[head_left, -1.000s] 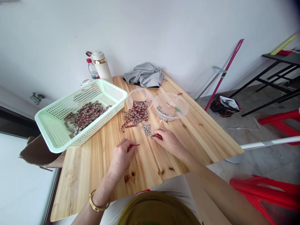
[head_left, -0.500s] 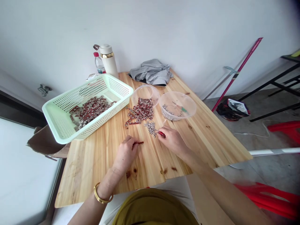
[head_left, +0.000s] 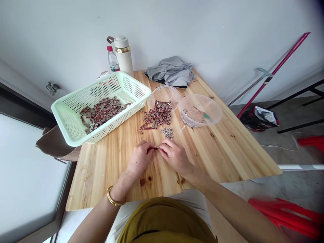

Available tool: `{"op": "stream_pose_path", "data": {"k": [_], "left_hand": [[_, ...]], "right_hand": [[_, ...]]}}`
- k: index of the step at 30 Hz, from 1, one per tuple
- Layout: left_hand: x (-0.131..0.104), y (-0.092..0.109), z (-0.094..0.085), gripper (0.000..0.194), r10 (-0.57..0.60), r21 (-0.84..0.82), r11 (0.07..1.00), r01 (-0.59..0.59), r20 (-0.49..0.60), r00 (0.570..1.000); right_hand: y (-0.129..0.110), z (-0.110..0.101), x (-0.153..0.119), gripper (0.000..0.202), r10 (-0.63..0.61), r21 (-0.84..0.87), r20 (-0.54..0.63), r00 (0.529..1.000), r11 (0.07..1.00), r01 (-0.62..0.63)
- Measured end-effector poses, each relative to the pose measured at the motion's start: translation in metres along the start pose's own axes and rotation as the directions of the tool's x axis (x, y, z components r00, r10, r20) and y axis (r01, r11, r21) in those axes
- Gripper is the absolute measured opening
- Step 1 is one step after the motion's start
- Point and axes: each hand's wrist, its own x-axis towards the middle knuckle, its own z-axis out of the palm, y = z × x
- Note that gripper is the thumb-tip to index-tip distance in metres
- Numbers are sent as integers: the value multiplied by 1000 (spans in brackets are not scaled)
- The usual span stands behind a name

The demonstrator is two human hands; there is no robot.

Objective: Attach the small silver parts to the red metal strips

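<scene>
- Pinching with both hands, close together above the near half of the tabletop (head_left: 101,168).
- Your left hand (head_left: 141,156) has thumb and fingers closed on a dark-red strip (head_left: 153,148), mostly hidden by your fingers.
- Your right hand (head_left: 175,157) is curled round a red-handled tool (head_left: 163,151), thin metal tip pointing at the strip; can't tell if they touch.
- Small metal pieces (head_left: 167,132) lie loose just beyond your right hand.
- Strip pile (head_left: 158,116) sits behind those, against a clear tub (head_left: 175,96); can't tell how much is inside.
- Second tub (head_left: 216,118), to its right, holds more metal pieces plus a green-handled tool (head_left: 207,116).
- Green basket (head_left: 63,113) on your left holds more strips.
</scene>
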Motion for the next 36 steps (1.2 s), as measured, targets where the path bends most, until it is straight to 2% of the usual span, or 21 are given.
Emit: {"op": "stream_pose_path", "data": {"k": [4, 11, 15, 18, 21, 26, 30, 36], "left_hand": [[0, -2, 1, 15, 3, 30, 1000, -3, -8, 1000], [-2, 1, 3, 15, -9, 20, 1000, 10, -40, 999], [-5, 4, 3, 13, -11, 20, 1000, 12, -58, 998], [-7, 3, 4, 15, 16, 23, 1000, -14, -68, 998], [-8, 1, 5, 16, 41, 19, 999, -40, -68, 997], [-6, -1, 6, 10, 13, 21, 1000, -11, -84, 996], [-4, 0, 5, 7, 12, 45, 999, -9, -68, 998], [-4, 6, 1, 9, 13, 102, 995, -10, -35, 999]], "right_hand": [[0, 0, -3, 24, -2, -67, 20, 1000, 998, 3], [-11, -8, -8, 27, -18, -132, 138, 990, 991, 37], [-15, -16, -18, 35, 30, -17, 157, 987, 999, -27], [-1, -23, -19, 29, 120, 139, 57, 991, 982, -127], [23, -31, -15, 14, 267, 171, -100, 959, 954, -248], [49, -39, -3, 6, 266, 192, 14, 964, 945, -264], [50, -45, 8, 9, 205, 125, 125, 971, 967, -220], [51, -47, 12, 18, 109, -163, 182, 977, 983, -79]]}}
